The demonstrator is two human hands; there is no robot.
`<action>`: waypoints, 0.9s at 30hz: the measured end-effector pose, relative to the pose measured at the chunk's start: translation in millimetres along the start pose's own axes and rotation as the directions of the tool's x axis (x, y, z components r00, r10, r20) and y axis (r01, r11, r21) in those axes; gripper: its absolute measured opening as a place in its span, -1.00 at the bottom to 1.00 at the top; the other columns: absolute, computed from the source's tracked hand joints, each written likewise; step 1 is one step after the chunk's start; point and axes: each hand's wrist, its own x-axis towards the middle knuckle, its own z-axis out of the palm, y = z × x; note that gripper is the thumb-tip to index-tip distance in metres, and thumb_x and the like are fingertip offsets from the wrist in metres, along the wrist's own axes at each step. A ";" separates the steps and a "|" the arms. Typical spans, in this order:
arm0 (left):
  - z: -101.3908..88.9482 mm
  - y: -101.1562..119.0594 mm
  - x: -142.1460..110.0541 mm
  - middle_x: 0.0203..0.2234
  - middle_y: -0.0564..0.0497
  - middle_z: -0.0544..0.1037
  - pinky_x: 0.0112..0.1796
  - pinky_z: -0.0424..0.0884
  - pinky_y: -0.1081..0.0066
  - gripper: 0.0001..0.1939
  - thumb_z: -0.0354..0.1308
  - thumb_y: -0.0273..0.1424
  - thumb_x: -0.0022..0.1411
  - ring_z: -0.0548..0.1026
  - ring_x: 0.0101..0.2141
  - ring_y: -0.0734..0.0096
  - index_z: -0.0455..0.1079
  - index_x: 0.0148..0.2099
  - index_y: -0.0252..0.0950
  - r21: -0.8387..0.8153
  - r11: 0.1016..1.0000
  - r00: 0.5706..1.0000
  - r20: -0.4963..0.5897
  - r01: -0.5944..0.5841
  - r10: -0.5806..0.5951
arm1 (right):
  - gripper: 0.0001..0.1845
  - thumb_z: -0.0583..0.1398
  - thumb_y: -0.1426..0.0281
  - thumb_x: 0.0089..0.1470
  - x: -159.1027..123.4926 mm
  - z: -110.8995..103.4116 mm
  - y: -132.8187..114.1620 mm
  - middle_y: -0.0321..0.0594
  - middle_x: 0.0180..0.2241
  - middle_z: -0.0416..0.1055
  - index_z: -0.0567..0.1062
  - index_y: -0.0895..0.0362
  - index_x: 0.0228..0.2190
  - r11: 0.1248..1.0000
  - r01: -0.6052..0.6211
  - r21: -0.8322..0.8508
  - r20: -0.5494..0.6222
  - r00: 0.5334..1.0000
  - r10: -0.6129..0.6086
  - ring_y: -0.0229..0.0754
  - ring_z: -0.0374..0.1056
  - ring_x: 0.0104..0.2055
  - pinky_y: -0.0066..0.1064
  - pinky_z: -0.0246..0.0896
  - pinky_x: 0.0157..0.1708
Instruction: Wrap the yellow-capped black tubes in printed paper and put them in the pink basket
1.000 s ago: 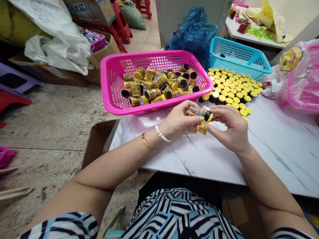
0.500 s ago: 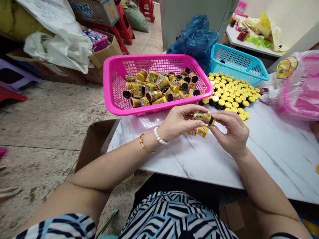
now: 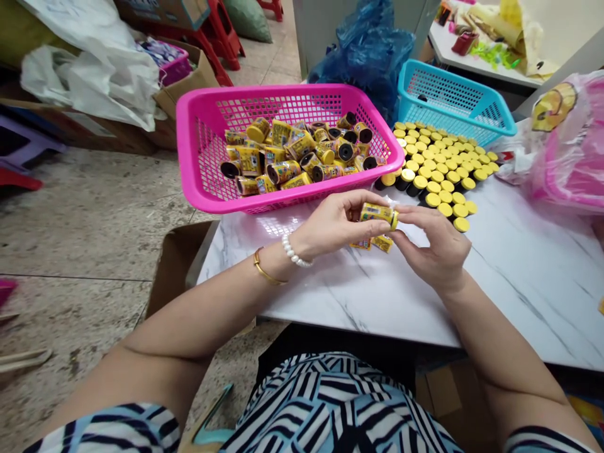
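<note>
Left hand: the left hand (image 3: 330, 223) is closed around the body of a yellow-labelled canister (image 3: 377, 214), fingers curled over it and thumb beneath, with no gap at the grip.

Right hand: the right hand (image 3: 434, 242) meets the canister from the right, its fingertips (image 3: 401, 211) pressed close around the yellow-capped end. The exact contact is partly hidden.

Held canister: it lies nearly level between both hands, above the marble-patterned table (image 3: 358, 302), just near of the pink basket.

On the table: small printed yellow pieces (image 3: 381, 243) lie just below the hands. Upright yellow-capped containers (image 3: 438, 167) stand packed together to the right of the pink basket.

Pink basket: the pink plastic basket (image 3: 283, 202) sits at the far edge of the table, holding a loose heap of labelled canisters (image 3: 283, 154) lying every way.

Beyond: a blue plastic basket (image 3: 410, 82) stands far right, beside a crumpled blue plastic bag (image 3: 370, 56).

Wrists: a pearl bracelet (image 3: 295, 253) and a gold bangle (image 3: 264, 267) circle the left wrist.
</note>
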 end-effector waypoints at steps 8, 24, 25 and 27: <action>-4.7 -8.7 1.8 -0.15 -0.13 0.69 -0.11 0.52 0.38 -0.70 0.49 -0.35 0.13 0.62 -0.16 0.30 0.66 -0.07 -0.31 0.305 0.914 0.960 0.009 -0.269 0.280 | -0.52 0.44 0.09 0.10 -1.6 25.7 -6.3 -0.20 -0.20 0.68 0.57 0.05 -0.02 0.726 -0.505 0.467 0.253 0.863 0.437 -0.10 0.65 -0.23 -0.20 0.67 -0.16; -3.9 -1.9 3.4 -0.43 -0.05 0.64 -0.44 0.44 0.50 -0.57 0.48 -0.14 0.16 0.52 -0.50 0.50 0.60 -0.13 -0.41 0.115 0.993 0.991 -0.130 0.033 -0.018 | -0.72 0.41 0.38 0.14 -2.6 14.6 -3.1 -0.18 -0.07 0.62 0.63 0.01 -0.08 0.926 -0.255 0.278 0.018 0.965 0.261 -0.10 0.61 -0.07 -0.17 0.67 -0.04; -5.3 -0.5 3.3 -0.48 -0.04 0.61 -0.48 0.41 0.51 -0.58 0.47 -0.12 0.17 0.49 -0.54 0.51 0.60 -0.18 -0.42 0.128 0.990 0.992 -0.112 0.065 -0.050 | -0.70 0.41 0.43 0.13 -3.4 12.6 -1.3 -0.17 -0.06 0.62 0.64 -0.01 -0.07 0.971 -0.146 0.192 -0.014 0.988 0.151 -0.08 0.61 -0.04 -0.16 0.66 -0.02; -6.7 1.3 2.9 -0.57 0.00 0.56 -0.53 0.36 0.51 -0.57 0.44 -0.09 0.20 0.45 -0.59 0.52 0.60 -0.20 -0.41 0.137 0.983 0.991 -0.062 0.122 -0.115 | -0.65 0.41 0.50 0.10 -4.8 9.8 1.1 -0.17 -0.06 0.65 0.66 -0.04 -0.07 0.998 0.025 0.056 -0.039 0.999 -0.023 -0.06 0.61 -0.03 -0.15 0.63 0.04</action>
